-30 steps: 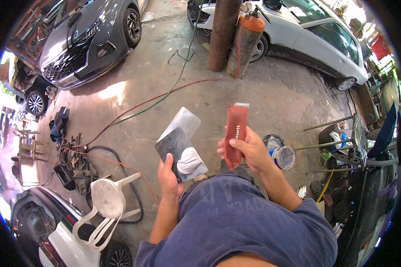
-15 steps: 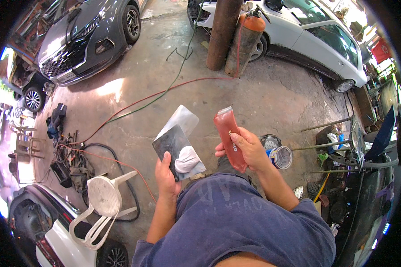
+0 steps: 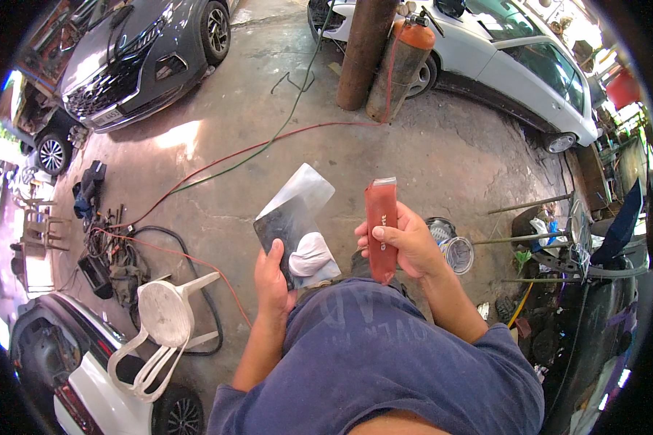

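Note:
My left hand [image 3: 271, 281] grips a flat dark board [image 3: 274, 226] by its near edge, thumb on top. A whitish lump of putty [image 3: 311, 255] sits on the board's right side. A pale, see-through-looking flat sheet [image 3: 308, 187] sticks out past the board's far end; whether it is a separate piece I cannot tell. My right hand [image 3: 411, 245] is closed around a red squeeze tube [image 3: 382, 206], held nearly upright with its pale flat end pointing away from me. The two hands are apart, in front of my lap.
An opened can [image 3: 458, 255] stands right of my right hand. A white plastic chair [image 3: 168, 319] is at left, by a dark hose and tangled gear [image 3: 120, 261]. Red and green hoses [image 3: 268, 145] cross the floor to gas cylinders [image 3: 399, 72]. Parked cars [image 3: 145, 65] stand around.
The red tube has turned from leaning left to nearly upright, its far end swinging right. My left hand keeps its hold on the board, with the putty lump still on it.

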Available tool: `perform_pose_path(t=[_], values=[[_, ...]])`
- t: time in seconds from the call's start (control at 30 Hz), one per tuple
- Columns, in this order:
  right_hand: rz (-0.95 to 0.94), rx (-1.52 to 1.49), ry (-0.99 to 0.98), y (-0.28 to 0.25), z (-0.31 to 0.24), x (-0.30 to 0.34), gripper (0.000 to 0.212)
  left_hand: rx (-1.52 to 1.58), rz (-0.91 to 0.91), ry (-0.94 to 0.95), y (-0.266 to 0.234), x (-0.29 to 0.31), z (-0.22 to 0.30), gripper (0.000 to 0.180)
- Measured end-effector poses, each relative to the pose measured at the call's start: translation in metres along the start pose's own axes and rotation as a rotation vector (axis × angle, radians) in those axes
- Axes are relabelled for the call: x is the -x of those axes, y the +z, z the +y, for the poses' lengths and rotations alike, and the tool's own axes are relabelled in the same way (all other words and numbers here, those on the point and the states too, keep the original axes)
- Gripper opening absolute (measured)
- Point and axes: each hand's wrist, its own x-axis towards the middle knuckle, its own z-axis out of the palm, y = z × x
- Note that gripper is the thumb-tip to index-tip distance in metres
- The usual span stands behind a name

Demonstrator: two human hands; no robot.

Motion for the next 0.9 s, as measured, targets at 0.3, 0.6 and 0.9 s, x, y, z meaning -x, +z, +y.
perform_pose_path(t=[0.3, 0.6, 0.9], values=[[0.04, 0.195, 0.097, 0.007, 0.002, 0.001, 0.033, -0.051, -0.023, -0.054, -0.001, -0.003, 0.0, 0.037], [-0.026, 0.34, 0.12, 0.022, -0.044, 0.009, 0.028, -0.019, -0.135, -0.141, 0.01, 0.001, -0.004, 0.037], [-0.107, 0.487, 0.168, 0.025, -0.05, 0.009, 0.039, -0.058, -0.265, -0.154, 0.013, 0.001, -0.01, 0.037]])
